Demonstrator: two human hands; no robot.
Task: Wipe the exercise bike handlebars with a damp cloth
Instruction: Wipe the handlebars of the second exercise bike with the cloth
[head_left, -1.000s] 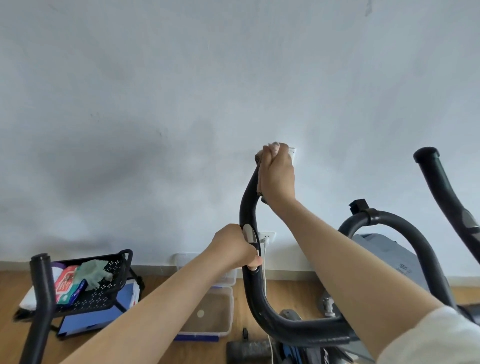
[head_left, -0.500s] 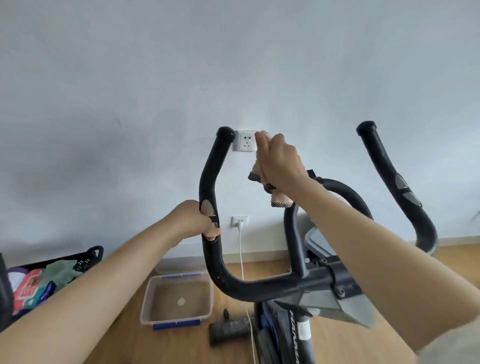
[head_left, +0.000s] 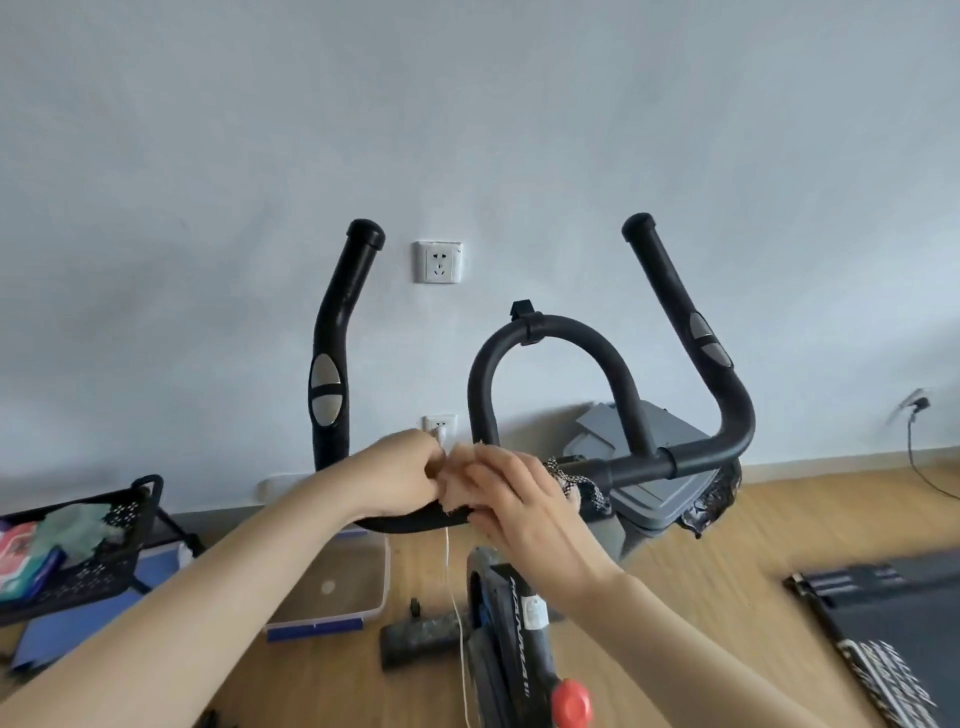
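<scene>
Pale grey wall (head_left: 208, 156) fills the upper half of the frame. It has a white socket (head_left: 439, 261) just left of centre and a second socket (head_left: 439, 422) lower down, from which a thin white cable (head_left: 451, 582) drops toward the wooden floor (head_left: 701, 545). In front of the wall stand the bike's black handlebars (head_left: 337, 322), with one grip rising at centre left, another at upper right and a rounded loop between them. Both hands meet at the low curve of the bar, just below mid-frame. The left hand (head_left: 405, 475) comes in from the lower left with its fingers curled, pinching the near edge of the cloth (head_left: 460, 491). The right hand (head_left: 519, 499) lies over the cloth from the other side, fingers bent round it. The cloth is bunched on top of the bar between the two hands, and a dark patterned part of it pokes out to the right. At the far left sits a black perforated basket (head_left: 119, 519) holding bits and pieces. A clear plastic tub (head_left: 385, 571) rests on the floor under the left forearm. A dark mat (head_left: 883, 613) lies at the lower right, and a red knob (head_left: 571, 699) shows on the frame at the bottom edge.
</scene>
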